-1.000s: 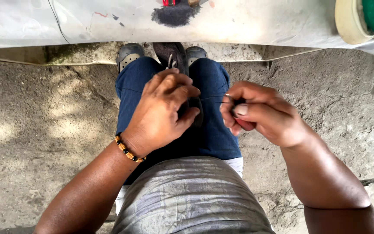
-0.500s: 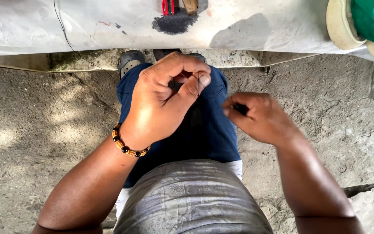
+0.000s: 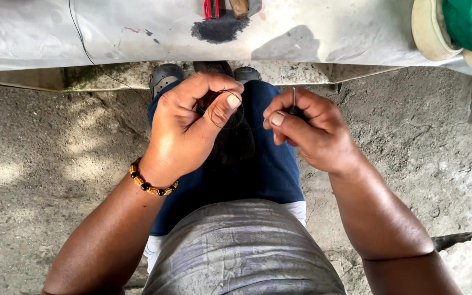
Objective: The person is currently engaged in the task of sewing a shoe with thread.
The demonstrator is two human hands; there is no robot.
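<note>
Just below the bench (image 3: 137, 33) edge, over my lap, my left hand (image 3: 189, 128) pinches a thin dark wire (image 3: 236, 121) loop; my right hand (image 3: 310, 128) clamps a small metal-tipped tool (image 3: 294, 105). I reckon the springy wire could slip out if the fingers loosen.

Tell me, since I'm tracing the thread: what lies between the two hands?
In the head view, only blue trousers show between the left hand and right hand; no thread is discernible across the gap.

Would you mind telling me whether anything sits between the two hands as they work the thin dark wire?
Nothing visible does. The left hand pinches the thin dark wire, the right hand holds a small metal-tipped tool, with only an open gap between.
</note>
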